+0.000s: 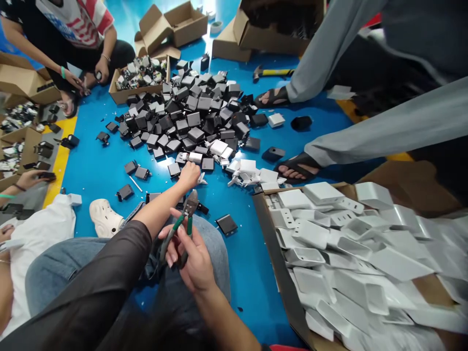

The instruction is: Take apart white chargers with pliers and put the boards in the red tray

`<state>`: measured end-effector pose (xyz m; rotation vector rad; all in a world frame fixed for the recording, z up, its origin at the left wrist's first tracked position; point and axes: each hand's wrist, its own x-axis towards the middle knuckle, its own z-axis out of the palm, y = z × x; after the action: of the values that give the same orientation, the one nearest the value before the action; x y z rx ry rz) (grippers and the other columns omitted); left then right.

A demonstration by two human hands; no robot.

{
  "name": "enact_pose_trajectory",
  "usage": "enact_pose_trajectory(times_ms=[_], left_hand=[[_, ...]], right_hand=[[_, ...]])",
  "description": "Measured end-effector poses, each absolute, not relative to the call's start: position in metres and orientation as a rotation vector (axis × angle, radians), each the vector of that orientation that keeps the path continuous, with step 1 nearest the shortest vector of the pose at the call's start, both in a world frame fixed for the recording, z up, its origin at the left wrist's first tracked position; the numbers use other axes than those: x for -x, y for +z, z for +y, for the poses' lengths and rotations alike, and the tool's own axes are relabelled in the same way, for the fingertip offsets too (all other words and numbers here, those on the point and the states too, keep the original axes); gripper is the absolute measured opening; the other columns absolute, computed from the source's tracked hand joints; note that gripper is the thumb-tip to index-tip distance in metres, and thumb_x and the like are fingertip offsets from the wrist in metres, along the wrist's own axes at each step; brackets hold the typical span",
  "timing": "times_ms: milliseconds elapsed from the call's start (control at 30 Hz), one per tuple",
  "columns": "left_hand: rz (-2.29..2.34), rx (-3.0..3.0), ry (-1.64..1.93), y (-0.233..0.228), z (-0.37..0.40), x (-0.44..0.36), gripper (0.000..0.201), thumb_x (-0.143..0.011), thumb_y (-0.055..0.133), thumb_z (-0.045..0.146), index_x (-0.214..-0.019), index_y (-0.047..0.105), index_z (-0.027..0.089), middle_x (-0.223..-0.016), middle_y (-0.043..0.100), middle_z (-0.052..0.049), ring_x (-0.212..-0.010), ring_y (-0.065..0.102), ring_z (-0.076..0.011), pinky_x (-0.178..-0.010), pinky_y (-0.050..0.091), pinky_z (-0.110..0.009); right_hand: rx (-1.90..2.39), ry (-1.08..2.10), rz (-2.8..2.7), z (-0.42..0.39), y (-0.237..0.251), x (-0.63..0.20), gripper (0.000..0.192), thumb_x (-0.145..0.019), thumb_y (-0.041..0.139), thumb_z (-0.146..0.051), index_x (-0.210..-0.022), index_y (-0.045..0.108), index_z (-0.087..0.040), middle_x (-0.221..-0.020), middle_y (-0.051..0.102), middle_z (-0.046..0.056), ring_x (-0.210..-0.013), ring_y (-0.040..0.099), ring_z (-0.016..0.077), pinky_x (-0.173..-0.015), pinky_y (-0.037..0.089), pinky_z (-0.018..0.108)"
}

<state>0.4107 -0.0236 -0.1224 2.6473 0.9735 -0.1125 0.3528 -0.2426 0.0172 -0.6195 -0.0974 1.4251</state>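
My right hand (195, 253) holds a pair of cutting pliers (190, 207) with green handles, their jaws pointing up and away from me. My left hand (189, 175) reaches past the pliers to the near edge of a pile of dark charger housings (195, 105). Its fingers are curled, and what they grip is hidden. Just beyond its knuckles lies a white charger (192, 157). A small broken white piece (201, 179) shows beside the fingers. To the right of that hand is a group of white chargers (248, 170).
A carton (270, 253) of white housings stands at right. Another person's sandalled feet (300, 165) are behind it, near a hammer (274, 72). A box of parts (120, 95) sits beyond the pile. Other people's hands (104, 68) show at left.
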Motion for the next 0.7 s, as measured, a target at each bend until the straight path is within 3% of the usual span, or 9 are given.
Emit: enact_pose_trajectory(times_ms=[233,467,700], left_hand=[[1.004,-2.387,0.290,-0.064,-0.043,-0.283,0.052,-0.074,0.067,0.025,-0.117,0.041,0.015,-0.116,0.058,-0.013,-0.106,0.060,-0.0208,-0.084,0.052,-0.032],[0.857,-1.877,0.743,0.025,-0.119,-0.134,0.060,-0.066,0.073,0.016,-0.113,0.036,0.025,-0.128,0.055,-0.011,-0.115,0.057,-0.0220,-0.083,0.054,-0.033],[1.074,-1.759,0.793,0.029,-0.168,-0.064,0.061,-0.070,0.070,0.016,-0.125,0.044,0.022,-0.122,0.056,-0.010,-0.109,0.056,-0.0227,-0.091,0.049,-0.036]], right_hand=[[0.694,1.334,-0.060,-0.242,0.022,-0.352,0.056,-0.083,0.060,-0.035,-0.137,0.046,-0.027,-0.096,0.064,0.002,-0.060,0.047,0.0081,-0.054,0.045,0.022],[0.885,1.342,-0.280,-0.241,0.019,-0.339,0.072,-0.074,0.063,-0.016,-0.141,0.040,-0.028,-0.112,0.064,0.006,-0.064,0.057,0.0081,-0.057,0.050,0.021],[0.880,1.458,-0.473,-0.241,0.019,-0.327,0.073,-0.068,0.061,-0.010,-0.136,0.046,-0.034,-0.140,0.048,0.008,-0.074,0.063,0.0098,-0.078,0.058,0.037]])
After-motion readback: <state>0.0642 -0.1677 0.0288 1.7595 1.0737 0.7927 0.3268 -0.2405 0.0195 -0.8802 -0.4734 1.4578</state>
